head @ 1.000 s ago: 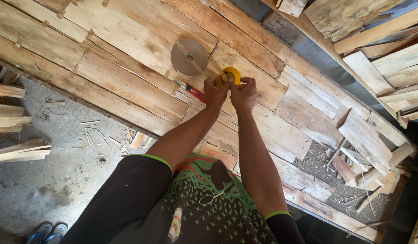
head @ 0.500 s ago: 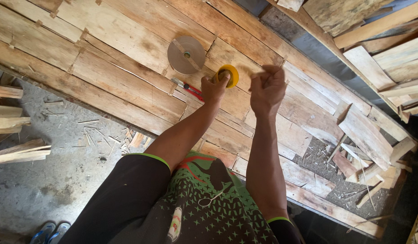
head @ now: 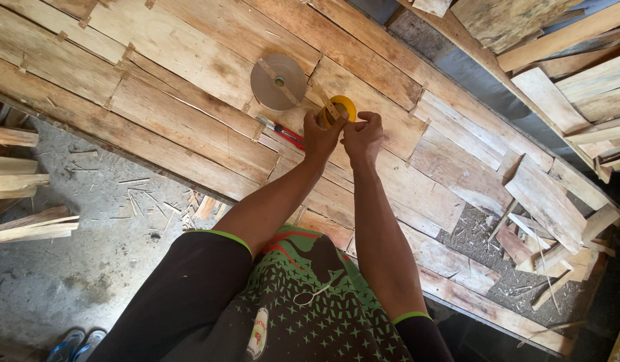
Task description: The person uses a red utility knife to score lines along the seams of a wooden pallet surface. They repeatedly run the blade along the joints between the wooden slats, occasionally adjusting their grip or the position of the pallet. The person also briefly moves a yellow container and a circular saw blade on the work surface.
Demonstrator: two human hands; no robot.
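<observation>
On the plank bench (head: 189, 60), both hands grip a yellow tape roll (head: 341, 108)

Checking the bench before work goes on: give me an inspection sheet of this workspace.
Surface: plank workbench, rough boards, uneven joints.
Job's things: yellow tape roll standing on the bench, both hands at it.
Clutter: flat grey disc beside the roll; red-handled tool lying next to the left hand; sawdust and offcuts on the right end.
Hands: left hand grips the roll's side; right hand pinches at its edge.
Cables: nothing seen.
Surroundings: wood strips stacked at far left; splinters on the concrete floor; stacked boards upper right; blue shoes at the bottom edge.
</observation>
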